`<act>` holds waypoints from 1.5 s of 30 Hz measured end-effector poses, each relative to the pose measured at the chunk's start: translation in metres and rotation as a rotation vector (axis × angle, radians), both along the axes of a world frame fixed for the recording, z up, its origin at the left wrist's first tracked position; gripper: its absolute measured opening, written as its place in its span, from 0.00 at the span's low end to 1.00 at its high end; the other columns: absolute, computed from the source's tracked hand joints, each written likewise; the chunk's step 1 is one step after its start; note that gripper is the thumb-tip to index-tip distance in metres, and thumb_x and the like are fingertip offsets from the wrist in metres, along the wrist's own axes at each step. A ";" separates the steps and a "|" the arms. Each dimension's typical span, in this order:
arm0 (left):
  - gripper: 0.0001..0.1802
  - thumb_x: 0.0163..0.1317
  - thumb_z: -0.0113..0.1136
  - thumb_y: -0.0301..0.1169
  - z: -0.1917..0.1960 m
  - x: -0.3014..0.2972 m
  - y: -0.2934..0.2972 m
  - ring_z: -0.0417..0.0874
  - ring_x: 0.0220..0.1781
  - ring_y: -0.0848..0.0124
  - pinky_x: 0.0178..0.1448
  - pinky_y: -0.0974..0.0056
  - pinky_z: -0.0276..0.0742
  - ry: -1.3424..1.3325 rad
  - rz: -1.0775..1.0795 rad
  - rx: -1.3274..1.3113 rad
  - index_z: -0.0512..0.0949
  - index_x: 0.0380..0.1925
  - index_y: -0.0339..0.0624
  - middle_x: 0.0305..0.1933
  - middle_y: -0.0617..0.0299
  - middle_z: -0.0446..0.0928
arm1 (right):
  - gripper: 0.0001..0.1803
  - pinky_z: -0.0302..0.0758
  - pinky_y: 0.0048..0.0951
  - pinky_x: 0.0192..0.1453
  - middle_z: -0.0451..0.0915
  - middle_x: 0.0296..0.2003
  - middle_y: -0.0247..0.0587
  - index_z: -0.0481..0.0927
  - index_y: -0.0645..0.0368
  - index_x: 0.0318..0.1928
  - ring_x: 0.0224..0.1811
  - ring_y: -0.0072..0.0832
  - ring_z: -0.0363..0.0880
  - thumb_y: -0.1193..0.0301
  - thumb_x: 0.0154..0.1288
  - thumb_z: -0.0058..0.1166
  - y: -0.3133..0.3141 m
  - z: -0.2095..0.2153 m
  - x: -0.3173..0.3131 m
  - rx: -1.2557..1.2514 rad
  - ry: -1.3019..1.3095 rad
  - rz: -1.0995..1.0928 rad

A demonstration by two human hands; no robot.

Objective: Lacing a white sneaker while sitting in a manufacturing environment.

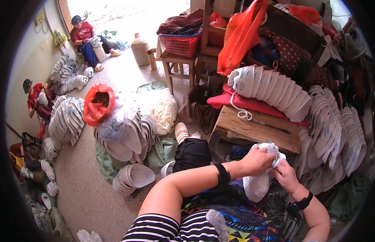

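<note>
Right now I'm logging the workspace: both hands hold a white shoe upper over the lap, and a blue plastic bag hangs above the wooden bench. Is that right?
Not quite. In the head view the plastic bag above the wooden bench is orange-red, not blue. The rest stands: the left hand and right hand hold the white shoe upper.

The support surfaces are a concrete floor (80, 193) and a low wooden bench (256, 131).

Bench: a red cushion (240, 103) lies along the far edge. A curved row of stacked white shoe uppers (272, 90) rests on the cushion. A white cord loop (244, 114) lies on the bare boards just in front of the cushion.

Floor: a green sheet (163, 151) is spread beside the bench and carries a heap of white uppers (127, 137). A nested stack of white uppers (131, 179) lies at the sheet's near edge. A woven-covered jug (140, 50) and a wooden stool (177, 66) stand further back.
</note>
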State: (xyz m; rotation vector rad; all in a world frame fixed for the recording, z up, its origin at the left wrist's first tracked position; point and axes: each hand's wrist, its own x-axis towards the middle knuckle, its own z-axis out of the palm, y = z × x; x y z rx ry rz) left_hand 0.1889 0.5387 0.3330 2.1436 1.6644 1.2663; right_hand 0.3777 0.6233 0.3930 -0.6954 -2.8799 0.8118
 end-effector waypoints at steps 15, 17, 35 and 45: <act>0.05 0.61 0.55 0.33 0.002 0.003 0.000 0.78 0.40 0.59 0.44 0.53 0.64 -0.115 0.095 -0.079 0.77 0.36 0.50 0.29 0.59 0.77 | 0.03 0.69 0.26 0.41 0.71 0.31 0.37 0.78 0.66 0.26 0.34 0.28 0.72 0.81 0.52 0.59 -0.026 -0.037 -0.015 -0.163 0.332 -0.419; 0.06 0.61 0.55 0.33 0.002 0.002 -0.003 0.78 0.40 0.60 0.44 0.53 0.64 -0.110 0.092 -0.072 0.77 0.37 0.50 0.28 0.59 0.76 | 0.05 0.69 0.26 0.41 0.70 0.31 0.36 0.75 0.66 0.24 0.34 0.27 0.71 0.81 0.53 0.59 -0.031 -0.039 -0.018 -0.186 0.421 -0.485; 0.07 0.68 0.51 0.30 0.016 0.011 -0.016 0.83 0.31 0.61 0.36 0.61 0.76 -0.714 0.088 -0.235 0.76 0.40 0.39 0.29 0.50 0.80 | 0.09 0.78 0.19 0.28 0.76 0.29 0.29 0.76 0.55 0.40 0.25 0.15 0.79 0.63 0.74 0.49 -0.017 0.005 -0.028 -1.076 0.615 -0.450; 0.11 0.73 0.50 0.34 0.038 0.021 -0.022 0.70 0.21 0.79 0.25 0.71 0.66 -0.908 0.154 -0.438 0.77 0.38 0.38 0.21 0.65 0.74 | 0.07 0.79 0.21 0.42 0.77 0.36 0.32 0.73 0.62 0.47 0.36 0.19 0.80 0.74 0.72 0.49 -0.027 0.006 -0.023 -1.154 0.769 -0.404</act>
